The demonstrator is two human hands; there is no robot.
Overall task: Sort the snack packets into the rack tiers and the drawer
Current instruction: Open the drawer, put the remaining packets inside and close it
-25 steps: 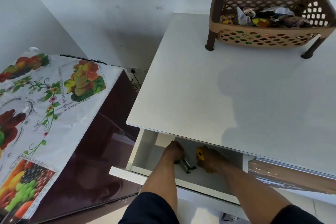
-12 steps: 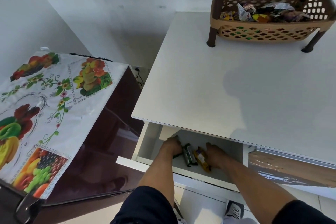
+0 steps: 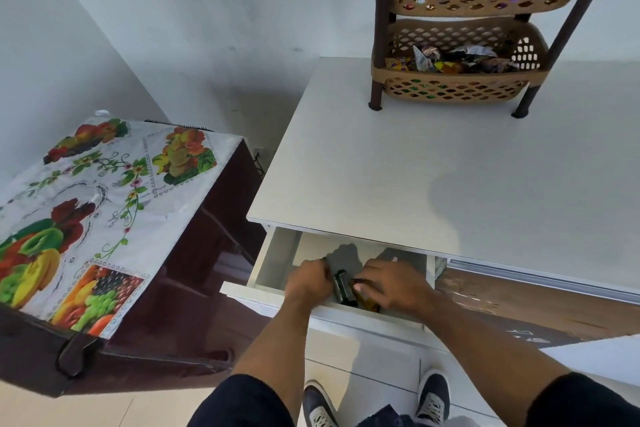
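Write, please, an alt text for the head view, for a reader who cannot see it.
Both hands, left hand and right hand, reach into an open white drawer under a white table, handling a green packet and a yellow packet. A tan rack holding snack packets stands on the table.
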